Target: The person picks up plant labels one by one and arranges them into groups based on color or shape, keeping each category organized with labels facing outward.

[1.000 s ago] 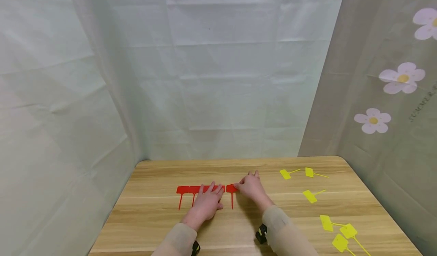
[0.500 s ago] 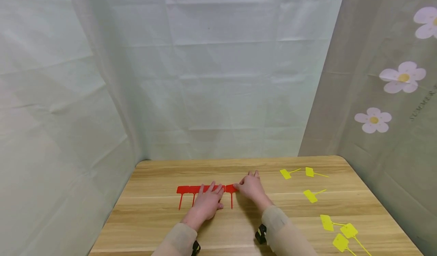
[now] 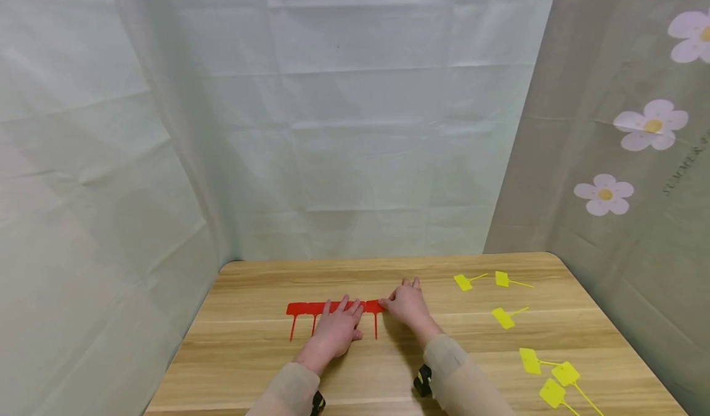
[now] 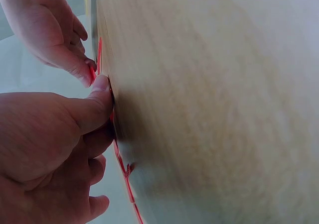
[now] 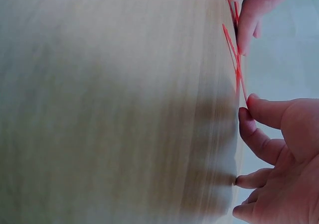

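Several red plastic tag ties (image 3: 297,309) lie side by side in a row on the wooden table, flags at the back and thin tails toward me. My left hand (image 3: 335,330) rests on the row with its fingers spread, hiding part of the middle. At the row's right end, my right hand (image 3: 409,305) pinches the right edge of the last red tag tie (image 3: 373,306) between thumb and index finger. In the right wrist view this tag tie (image 5: 242,87) tilts up slightly at the pinched edge. Its left edge meets the row.
On the right of the table (image 3: 233,367) lie several yellow tag ties (image 3: 505,318), some near the back and a cluster toward the front right, two of them touching. Pale cloth (image 3: 355,126) hangs behind the table and on both sides.
My right hand has slid the last red tag tie slightly left, and the small gap between it and the row has gone. My left hand has stayed in place.
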`<state>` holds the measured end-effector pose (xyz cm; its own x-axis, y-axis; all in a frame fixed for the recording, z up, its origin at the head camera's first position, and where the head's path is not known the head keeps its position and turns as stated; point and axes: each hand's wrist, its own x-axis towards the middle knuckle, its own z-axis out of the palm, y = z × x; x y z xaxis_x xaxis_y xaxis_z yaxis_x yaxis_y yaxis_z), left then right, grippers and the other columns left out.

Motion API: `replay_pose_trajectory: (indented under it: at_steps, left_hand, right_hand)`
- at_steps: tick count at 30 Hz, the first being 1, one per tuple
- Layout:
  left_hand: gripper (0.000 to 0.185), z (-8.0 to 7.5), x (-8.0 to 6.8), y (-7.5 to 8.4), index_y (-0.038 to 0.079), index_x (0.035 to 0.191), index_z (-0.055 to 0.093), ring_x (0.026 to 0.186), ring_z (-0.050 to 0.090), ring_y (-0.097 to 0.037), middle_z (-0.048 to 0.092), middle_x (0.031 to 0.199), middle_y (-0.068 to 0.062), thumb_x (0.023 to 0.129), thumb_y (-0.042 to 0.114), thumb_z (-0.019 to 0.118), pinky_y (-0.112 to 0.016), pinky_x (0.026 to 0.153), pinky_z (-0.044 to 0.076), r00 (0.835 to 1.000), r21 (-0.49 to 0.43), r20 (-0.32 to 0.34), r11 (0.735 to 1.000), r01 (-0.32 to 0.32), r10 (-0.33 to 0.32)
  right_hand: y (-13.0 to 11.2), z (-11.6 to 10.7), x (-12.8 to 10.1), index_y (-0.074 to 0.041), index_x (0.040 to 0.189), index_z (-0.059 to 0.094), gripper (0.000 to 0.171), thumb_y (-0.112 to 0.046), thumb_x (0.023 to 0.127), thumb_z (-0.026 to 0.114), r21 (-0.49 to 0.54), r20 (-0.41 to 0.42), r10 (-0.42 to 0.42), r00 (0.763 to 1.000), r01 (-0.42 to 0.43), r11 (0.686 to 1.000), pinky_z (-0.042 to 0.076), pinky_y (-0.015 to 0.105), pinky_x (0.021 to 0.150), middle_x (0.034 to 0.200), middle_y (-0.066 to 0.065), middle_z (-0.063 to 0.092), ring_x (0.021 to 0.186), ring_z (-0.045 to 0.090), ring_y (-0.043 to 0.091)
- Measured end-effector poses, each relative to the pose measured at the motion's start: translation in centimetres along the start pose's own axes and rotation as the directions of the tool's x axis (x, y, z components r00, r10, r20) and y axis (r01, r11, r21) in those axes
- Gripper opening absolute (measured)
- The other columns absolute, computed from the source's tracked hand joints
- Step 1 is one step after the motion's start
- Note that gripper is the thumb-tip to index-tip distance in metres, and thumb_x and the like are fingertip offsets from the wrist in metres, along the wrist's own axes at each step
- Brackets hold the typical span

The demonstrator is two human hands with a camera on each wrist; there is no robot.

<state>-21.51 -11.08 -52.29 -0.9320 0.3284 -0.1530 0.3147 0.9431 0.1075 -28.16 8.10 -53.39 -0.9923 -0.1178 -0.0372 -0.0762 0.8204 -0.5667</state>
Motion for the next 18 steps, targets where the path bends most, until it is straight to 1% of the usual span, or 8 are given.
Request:
replay_pose_trajectory:
  at_steps: [6,14,18]
  left_hand:
    - [0.066,0.04,0.04,-0.09,0.01,0.157,0.056,0.159,0.03,-0.035,0.047,0.166,-0.007,0.101,0.038,0.074,-0.066,0.126,0.022,1.0,0.007,0.001,1.0,-0.002,0.002]
    - [0.066,-0.01,0.01,-0.05,0.009,0.157,0.056,0.159,0.03,-0.035,0.047,0.166,-0.007,0.101,0.038,0.074,-0.066,0.126,0.022,1.0,0.002,-0.004,1.0,-0.005,0.005]
    - [0.065,0.07,-0.01,-0.04,0.009,0.156,0.056,0.159,0.031,-0.035,0.048,0.165,-0.008,0.1,0.038,0.074,-0.066,0.125,0.023,1.0,0.007,-0.01,1.0,-0.009,0.009]
  right_hand:
    - [-0.06,0.03,0.01,-0.008,0.077,0.078,0.033,-0.034,0.096,0.083,-0.014,-0.003,0.009,1.0,-0.009,1.0,0.031,0.067,0.121,0.158,0.04,0.04,0.154,0.019,0.063]
    - [0.04,0.09,0.0,-0.008,0.077,0.077,0.034,-0.035,0.096,0.083,-0.003,-0.003,0.028,1.0,-0.028,1.0,0.032,0.065,0.121,0.16,0.037,0.04,0.156,0.018,0.06]
    - [0.03,-0.05,-0.06,-0.007,0.077,0.077,0.034,-0.035,0.096,0.083,0.003,-0.001,0.024,1.0,-0.024,1.0,0.031,0.066,0.121,0.16,0.038,0.04,0.155,0.018,0.06]
